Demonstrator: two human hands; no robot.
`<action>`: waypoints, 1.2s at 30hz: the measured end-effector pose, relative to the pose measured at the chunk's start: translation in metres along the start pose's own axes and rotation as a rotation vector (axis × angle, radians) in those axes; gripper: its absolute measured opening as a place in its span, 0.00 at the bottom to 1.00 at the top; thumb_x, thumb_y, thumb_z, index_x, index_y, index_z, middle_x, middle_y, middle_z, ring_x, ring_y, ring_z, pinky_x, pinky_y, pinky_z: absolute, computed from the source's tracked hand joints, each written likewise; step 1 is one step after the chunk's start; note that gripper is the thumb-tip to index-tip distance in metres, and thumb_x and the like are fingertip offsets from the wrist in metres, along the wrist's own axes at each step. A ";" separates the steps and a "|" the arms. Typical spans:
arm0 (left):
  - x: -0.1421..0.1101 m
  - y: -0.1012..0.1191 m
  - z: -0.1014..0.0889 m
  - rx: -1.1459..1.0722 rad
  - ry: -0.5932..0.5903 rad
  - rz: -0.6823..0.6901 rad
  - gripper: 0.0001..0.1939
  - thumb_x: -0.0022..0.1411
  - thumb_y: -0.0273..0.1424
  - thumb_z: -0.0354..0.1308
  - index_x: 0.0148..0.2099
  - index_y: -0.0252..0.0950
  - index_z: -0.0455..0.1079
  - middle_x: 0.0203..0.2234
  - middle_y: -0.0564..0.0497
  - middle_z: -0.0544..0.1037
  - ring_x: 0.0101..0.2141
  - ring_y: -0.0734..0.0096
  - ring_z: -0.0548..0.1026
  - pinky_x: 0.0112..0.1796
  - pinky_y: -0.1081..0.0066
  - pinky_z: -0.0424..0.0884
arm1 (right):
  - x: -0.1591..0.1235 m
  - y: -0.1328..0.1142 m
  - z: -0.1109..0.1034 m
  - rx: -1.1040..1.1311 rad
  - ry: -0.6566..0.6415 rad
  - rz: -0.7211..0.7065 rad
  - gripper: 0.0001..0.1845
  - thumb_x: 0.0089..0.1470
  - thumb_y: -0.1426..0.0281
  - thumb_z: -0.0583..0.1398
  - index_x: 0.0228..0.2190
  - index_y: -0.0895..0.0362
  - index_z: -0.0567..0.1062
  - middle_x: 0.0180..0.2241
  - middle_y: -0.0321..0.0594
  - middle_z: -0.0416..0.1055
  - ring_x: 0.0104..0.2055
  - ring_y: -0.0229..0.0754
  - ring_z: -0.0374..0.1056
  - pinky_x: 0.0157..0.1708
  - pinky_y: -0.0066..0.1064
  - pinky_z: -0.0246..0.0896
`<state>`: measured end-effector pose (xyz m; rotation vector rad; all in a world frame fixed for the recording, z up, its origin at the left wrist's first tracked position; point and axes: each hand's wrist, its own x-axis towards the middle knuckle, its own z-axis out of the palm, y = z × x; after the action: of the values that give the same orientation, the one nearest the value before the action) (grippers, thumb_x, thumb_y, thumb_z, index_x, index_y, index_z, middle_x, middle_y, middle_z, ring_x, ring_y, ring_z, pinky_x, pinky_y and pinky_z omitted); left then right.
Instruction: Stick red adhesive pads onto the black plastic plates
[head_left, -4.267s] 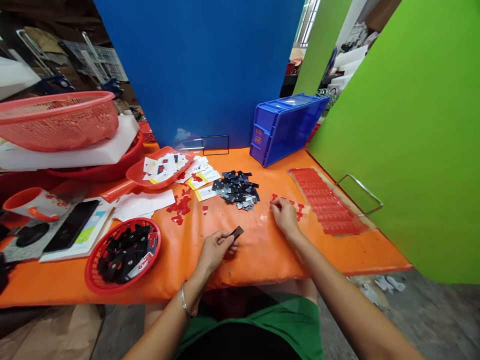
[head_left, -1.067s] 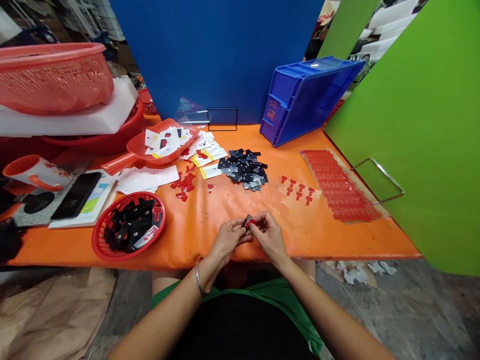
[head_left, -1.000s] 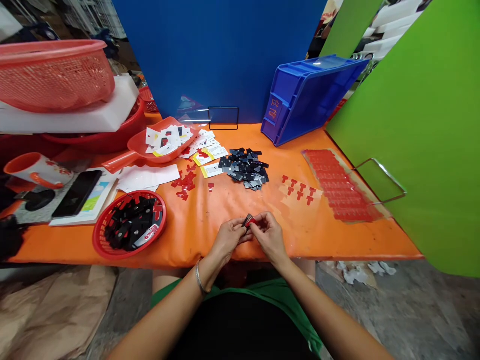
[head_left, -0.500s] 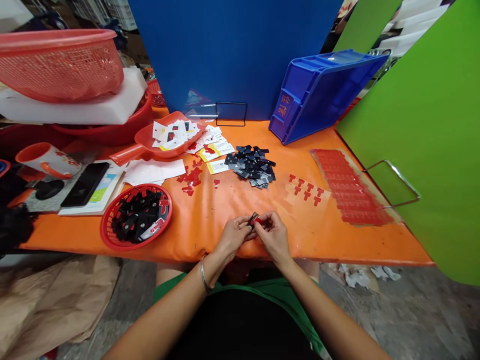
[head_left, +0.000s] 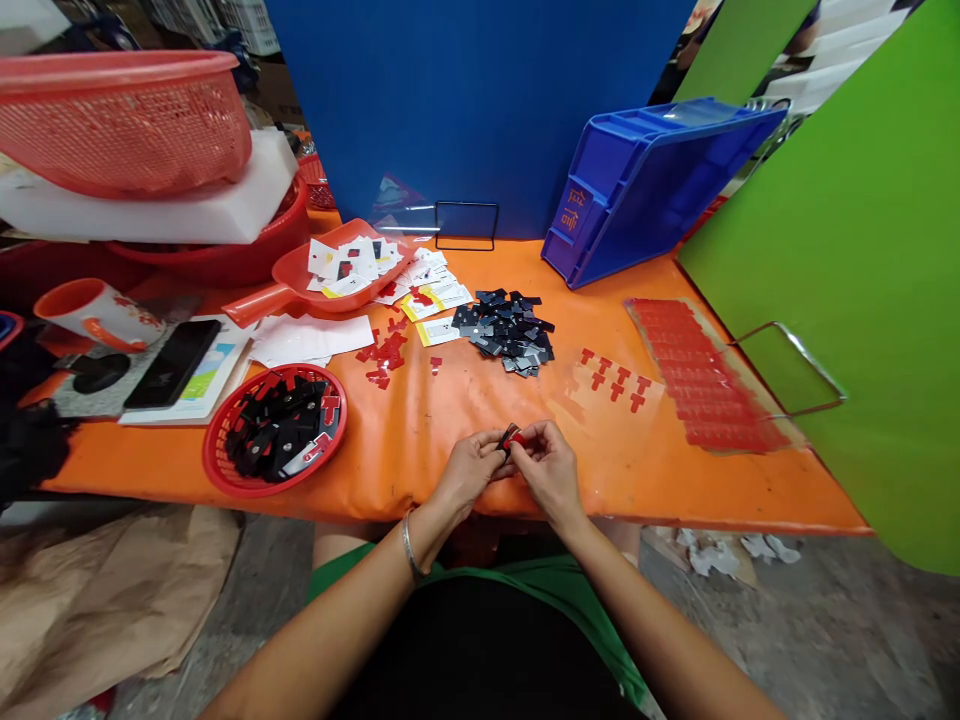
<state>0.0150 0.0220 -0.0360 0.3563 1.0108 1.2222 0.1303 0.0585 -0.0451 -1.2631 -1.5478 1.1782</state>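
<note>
Near the table's front edge, my left hand [head_left: 474, 468] pinches a small flat black piece [head_left: 507, 440]. My right hand [head_left: 549, 466] meets it there, its thumb and fingers closed on a small red piece [head_left: 516, 438] that lies against the black one. Fingertips hide much of both pieces. Beyond my hands is a heap of flat black pieces [head_left: 510, 330]. To its left lie loose red T-shaped pieces [head_left: 385, 352]. On the right, several red T-shaped stickers [head_left: 616, 376] sit in rows on a clear sheet. A red basket [head_left: 213, 462] at the left holds black pieces, some with red on them.
A red scoop [head_left: 289, 272] holds printed cards, with more cards beside it. At left are a mug [head_left: 96, 312], a phone [head_left: 174, 364] and stacked baskets [head_left: 127, 120]. A blue crate [head_left: 600, 200] leans at the back. A red sheet [head_left: 690, 375] lies by the green panel [head_left: 840, 280].
Both hands stay together in nearly the same place, with only slight finger movement at the red piece. The whole view has shifted a little.
</note>
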 end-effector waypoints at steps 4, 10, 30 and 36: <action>0.000 0.000 0.000 0.008 -0.003 0.002 0.11 0.52 0.20 0.57 0.40 0.29 0.71 0.36 0.44 0.78 0.36 0.66 0.77 0.45 0.64 0.72 | 0.000 0.003 0.000 -0.011 -0.004 -0.011 0.07 0.47 0.68 0.60 0.27 0.55 0.65 0.24 0.33 0.65 0.23 0.35 0.62 0.23 0.27 0.61; -0.002 0.003 0.002 0.022 0.005 0.001 0.09 0.53 0.21 0.56 0.39 0.29 0.70 0.33 0.44 0.78 0.35 0.66 0.77 0.43 0.66 0.72 | 0.002 0.002 0.001 -0.012 -0.005 -0.010 0.07 0.47 0.68 0.60 0.27 0.54 0.64 0.24 0.33 0.65 0.23 0.35 0.63 0.23 0.27 0.61; -0.003 0.000 0.012 0.080 0.122 0.039 0.05 0.56 0.23 0.56 0.37 0.28 0.69 0.25 0.46 0.78 0.25 0.70 0.77 0.33 0.69 0.75 | 0.006 -0.011 -0.006 -0.219 0.046 -0.186 0.05 0.52 0.68 0.57 0.27 0.56 0.69 0.32 0.40 0.63 0.32 0.39 0.63 0.29 0.31 0.63; -0.001 0.001 0.013 0.086 0.136 0.017 0.06 0.57 0.21 0.52 0.37 0.28 0.68 0.23 0.48 0.78 0.22 0.74 0.76 0.30 0.73 0.74 | 0.009 -0.009 -0.005 -0.185 0.040 -0.117 0.06 0.51 0.67 0.57 0.25 0.56 0.68 0.29 0.37 0.64 0.28 0.37 0.63 0.27 0.29 0.61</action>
<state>0.0245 0.0250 -0.0281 0.3537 1.1819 1.2336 0.1316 0.0673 -0.0344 -1.2872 -1.7083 0.9481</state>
